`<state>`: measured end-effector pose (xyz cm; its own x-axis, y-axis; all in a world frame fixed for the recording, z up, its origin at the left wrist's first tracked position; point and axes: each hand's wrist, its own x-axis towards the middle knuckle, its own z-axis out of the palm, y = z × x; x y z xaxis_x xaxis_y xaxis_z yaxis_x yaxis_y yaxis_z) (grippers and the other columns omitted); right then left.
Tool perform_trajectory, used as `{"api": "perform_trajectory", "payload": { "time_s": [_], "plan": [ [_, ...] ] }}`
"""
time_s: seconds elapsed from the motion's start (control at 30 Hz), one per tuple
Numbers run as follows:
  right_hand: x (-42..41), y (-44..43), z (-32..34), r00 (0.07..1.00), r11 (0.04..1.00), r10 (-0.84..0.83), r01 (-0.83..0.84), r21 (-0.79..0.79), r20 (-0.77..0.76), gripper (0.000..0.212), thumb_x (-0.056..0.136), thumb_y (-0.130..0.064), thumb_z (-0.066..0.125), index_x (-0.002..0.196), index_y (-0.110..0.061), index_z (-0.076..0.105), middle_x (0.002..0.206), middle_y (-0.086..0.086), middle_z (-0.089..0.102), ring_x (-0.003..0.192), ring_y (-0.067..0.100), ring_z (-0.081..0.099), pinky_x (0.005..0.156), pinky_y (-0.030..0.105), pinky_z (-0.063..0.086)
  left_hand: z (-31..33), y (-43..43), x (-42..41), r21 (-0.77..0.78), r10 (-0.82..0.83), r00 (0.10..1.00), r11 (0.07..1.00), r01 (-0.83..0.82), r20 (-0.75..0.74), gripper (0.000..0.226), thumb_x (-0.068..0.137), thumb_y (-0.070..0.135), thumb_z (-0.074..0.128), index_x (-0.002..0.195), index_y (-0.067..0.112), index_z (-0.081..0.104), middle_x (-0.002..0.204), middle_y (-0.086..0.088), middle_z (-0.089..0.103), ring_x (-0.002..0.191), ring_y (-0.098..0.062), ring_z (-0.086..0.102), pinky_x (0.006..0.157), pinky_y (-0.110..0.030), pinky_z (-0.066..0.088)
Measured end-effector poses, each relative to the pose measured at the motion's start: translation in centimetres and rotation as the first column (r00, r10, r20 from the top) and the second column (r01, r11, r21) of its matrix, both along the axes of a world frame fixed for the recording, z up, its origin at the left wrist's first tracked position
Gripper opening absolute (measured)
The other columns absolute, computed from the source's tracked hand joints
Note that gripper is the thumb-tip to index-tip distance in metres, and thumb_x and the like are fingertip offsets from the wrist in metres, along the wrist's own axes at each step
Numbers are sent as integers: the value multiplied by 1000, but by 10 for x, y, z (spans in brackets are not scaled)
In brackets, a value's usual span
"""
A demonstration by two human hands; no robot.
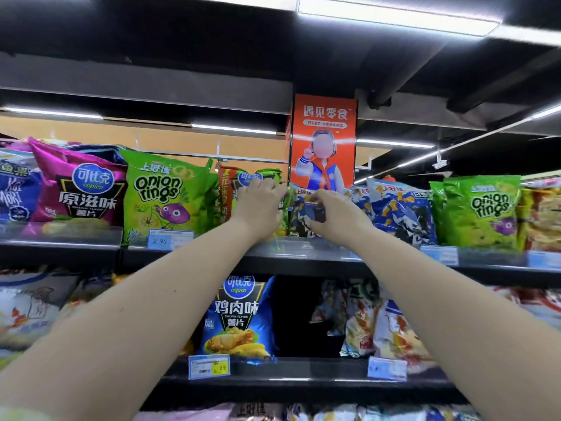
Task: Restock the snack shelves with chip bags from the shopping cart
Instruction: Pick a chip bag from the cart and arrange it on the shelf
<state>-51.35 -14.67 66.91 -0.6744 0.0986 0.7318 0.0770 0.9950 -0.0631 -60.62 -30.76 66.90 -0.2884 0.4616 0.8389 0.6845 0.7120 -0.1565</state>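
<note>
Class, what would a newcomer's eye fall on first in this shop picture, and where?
At the centre of the upper shelf, the left hand grips a green chip bag and the right hand pinches a dark blue foil bag beside it. Above them hangs a bright orange cartoon banner.

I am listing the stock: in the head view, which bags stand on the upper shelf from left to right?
blue bag → magenta Copico bag → green Onion Rings bag → green Copico bag, gripped by the left hand → blue patterned bag, pinched by the right hand → blue fish-print bag → second green Onion Rings bag → yellow bag.
</note>
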Motion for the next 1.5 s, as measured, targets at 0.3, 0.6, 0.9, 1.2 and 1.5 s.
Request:
{"api": "perform_trajectory", "payload": {
  "time_s": [0.3,0.6,0.9,1.2,1.5],
  "plan": [
    [127,63,-12,910,858,-414,385,340,14,45,86,-31,64,126,-17,49,126,8,55,118,29,49,90,41,44,-5,87,90,-73,-136,989,989,132,-52,43,85,25,57,127,23,52,124,-5,55,117,-30,45,92,-45,37],
    [386,153,-96,661,656,-736,641,398,148,37,88,-30,60,122,-20,52,119,3,58,113,28,51,84,39,42,-90,244,306,-186,-433,897,877,442,90,38,85,33,58,121,23,53,121,-6,54,116,-31,46,90,-42,37],
    [662,170,-219,416,502,-849,828,251,326,47,92,-33,56,135,-21,45,124,7,57,115,31,50,92,43,45,-230,333,581,-306,-724,646,574,759,244,40,88,37,53,125,22,53,125,-6,54,119,-31,46,94,-44,37],
    [787,198,-358,322,432,-773,898,83,546,42,86,-30,61,126,-20,51,124,7,58,115,31,51,86,42,46,-378,369,711,-469,-630,628,430,772,456,39,85,32,57,122,20,52,122,-8,55,117,-31,47,98,-48,34],
    [810,273,-491,348,413,-613,907,-89,709,49,86,-31,62,131,-21,47,122,4,58,111,28,52,89,44,49,-523,428,710,-470,-404,624,421,776,668,32,88,26,51,120,25,56,118,-2,57,114,-28,47,96,-44,35]
  ]
}}
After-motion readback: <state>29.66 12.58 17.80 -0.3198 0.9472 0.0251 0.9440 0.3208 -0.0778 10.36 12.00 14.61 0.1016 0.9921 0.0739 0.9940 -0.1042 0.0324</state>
